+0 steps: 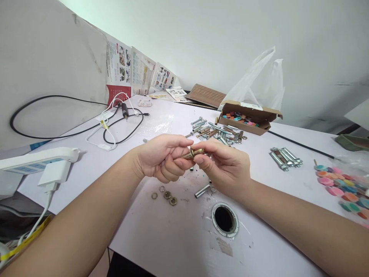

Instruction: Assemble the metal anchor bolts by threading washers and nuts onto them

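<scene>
My left hand (164, 159) is closed around the shank of a brass-coloured expansion bolt (198, 151), its threaded end pointing right. With thumb and forefinger, my right hand (227, 163) pinches that threaded end, where a ring like a washer sits on the thread. On the table below lie two nuts (170, 197) and two washers (158, 192), loose and close together. A silver metal sleeve (202, 191) rests under my right hand, beside some thin rings (212, 190). My fingers hide part of the bolt.
Behind my hands spreads a pile of bolts and sleeves (219, 130). A cardboard box (248, 125) of coloured pieces stands beyond it. Assembled bolts (285, 158) and coloured discs (343, 184) lie at right. A round hole (225, 219) opens in the table; cables (138, 127) and a power strip (37, 161) occupy the left.
</scene>
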Demonstrator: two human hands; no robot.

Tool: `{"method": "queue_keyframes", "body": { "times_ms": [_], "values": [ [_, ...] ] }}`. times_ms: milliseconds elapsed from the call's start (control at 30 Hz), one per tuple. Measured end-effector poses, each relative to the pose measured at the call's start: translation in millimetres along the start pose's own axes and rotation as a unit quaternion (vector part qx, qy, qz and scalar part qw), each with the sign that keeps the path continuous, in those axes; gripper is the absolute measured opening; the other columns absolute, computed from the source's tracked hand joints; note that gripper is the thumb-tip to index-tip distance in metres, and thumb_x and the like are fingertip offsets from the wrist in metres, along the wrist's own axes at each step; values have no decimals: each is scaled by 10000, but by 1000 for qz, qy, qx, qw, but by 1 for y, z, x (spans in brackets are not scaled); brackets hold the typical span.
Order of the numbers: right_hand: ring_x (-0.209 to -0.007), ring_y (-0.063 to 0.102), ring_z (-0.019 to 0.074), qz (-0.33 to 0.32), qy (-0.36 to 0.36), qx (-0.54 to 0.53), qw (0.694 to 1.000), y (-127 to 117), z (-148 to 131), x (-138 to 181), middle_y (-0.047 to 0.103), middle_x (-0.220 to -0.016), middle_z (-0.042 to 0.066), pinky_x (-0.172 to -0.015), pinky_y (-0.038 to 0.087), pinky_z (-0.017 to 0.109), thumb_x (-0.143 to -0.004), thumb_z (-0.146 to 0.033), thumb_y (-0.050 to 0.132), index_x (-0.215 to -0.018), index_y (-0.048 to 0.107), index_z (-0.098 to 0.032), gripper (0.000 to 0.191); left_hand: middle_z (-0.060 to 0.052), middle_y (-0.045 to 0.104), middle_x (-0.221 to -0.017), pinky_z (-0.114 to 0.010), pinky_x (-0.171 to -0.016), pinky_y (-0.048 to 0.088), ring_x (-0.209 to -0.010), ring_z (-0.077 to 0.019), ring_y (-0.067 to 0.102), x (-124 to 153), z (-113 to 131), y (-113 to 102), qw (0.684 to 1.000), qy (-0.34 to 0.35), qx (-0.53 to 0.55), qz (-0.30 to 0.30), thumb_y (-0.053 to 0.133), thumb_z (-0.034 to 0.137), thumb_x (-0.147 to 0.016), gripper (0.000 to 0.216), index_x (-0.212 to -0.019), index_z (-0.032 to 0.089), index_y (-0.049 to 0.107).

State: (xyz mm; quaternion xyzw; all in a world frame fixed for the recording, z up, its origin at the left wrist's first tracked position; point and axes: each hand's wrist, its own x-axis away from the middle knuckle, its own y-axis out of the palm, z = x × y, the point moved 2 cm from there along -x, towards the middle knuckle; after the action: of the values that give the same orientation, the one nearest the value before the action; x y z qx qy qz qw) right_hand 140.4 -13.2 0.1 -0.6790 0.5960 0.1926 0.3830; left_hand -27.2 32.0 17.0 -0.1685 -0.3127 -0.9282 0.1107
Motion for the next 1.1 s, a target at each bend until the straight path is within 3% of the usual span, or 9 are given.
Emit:
{"method": "queue_keyframes", "body": {
  "times_ms": [167, 267, 400, 600, 800, 933, 1100],
  "values": [
    [-712, 623, 139, 6, 49, 48, 998, -1, -8, -3, 723, -794, 20, -719, 525, 317, -920, -288, 656, -981, 735, -220, 121, 94, 70, -456, -172, -285, 36, -358, -43, 5, -3, -3, -4, 1000, 20, -6, -18, 526, 595, -798, 430, -686, 182, 486],
    [-689, 617, 136, 13, 56, 67, 996, 0, -16, -5, 715, -744, 10, -682, 518, 301, -887, -277, 695, -924, 755, -221, 89, 87, 39, -437, -181, -281, 29, -342, -44, 4, -7, -6, -7, 999, 12, -9, -31, 548, 537, -751, 413, -576, 196, 393],
    [-641, 590, 122, 9, 34, 73, 997, 1, -23, -6, 699, -710, 7, -620, 502, 281, -858, -259, 728, -926, 764, -218, 87, 79, -22, -419, -211, -271, 5, -326, -52, -14, -11, -13, -4, 997, -36, 10, -69, 541, 556, -625, 459, -497, 229, 246],
    [-648, 606, 121, -8, -1, -2, 1000, 3, -32, -6, 722, -766, 12, -601, 518, 278, -860, -234, 725, -1017, 756, -218, 161, 55, -36, -374, -251, -256, 9, -296, -80, 52, -20, -25, 0, 986, -97, 59, -121, 532, 575, -455, 464, -451, 250, 202],
    [-615, 642, 132, 2, 133, 5, 991, 2, -42, -8, 740, -747, 15, -534, 531, 265, -837, -274, 731, -899, 784, -222, 97, 0, 81, -368, -323, -218, 163, -280, -149, 206, -33, -32, -4, 995, -51, 78, -35, 464, 679, -477, 489, -466, 255, 221],
    [-610, 650, 132, 15, 139, 10, 990, 2, -46, -9, 740, -731, 5, -539, 546, 260, -821, -256, 740, -850, 789, -236, 60, -16, 130, -371, -342, -235, 210, -309, -160, 241, -37, -33, -1, 997, -29, 57, -53, 396, 728, -521, 509, -486, 252, 217],
    [-604, 641, 134, 14, 121, 8, 992, 2, -47, -10, 734, -730, 5, -544, 546, 273, -829, -243, 732, -857, 783, -237, 59, -23, 160, -376, -344, -255, 248, -333, -172, 279, -37, -31, -2, 999, 13, 45, -10, 416, 667, -530, 455, -496, 251, 236]
  ]
}}
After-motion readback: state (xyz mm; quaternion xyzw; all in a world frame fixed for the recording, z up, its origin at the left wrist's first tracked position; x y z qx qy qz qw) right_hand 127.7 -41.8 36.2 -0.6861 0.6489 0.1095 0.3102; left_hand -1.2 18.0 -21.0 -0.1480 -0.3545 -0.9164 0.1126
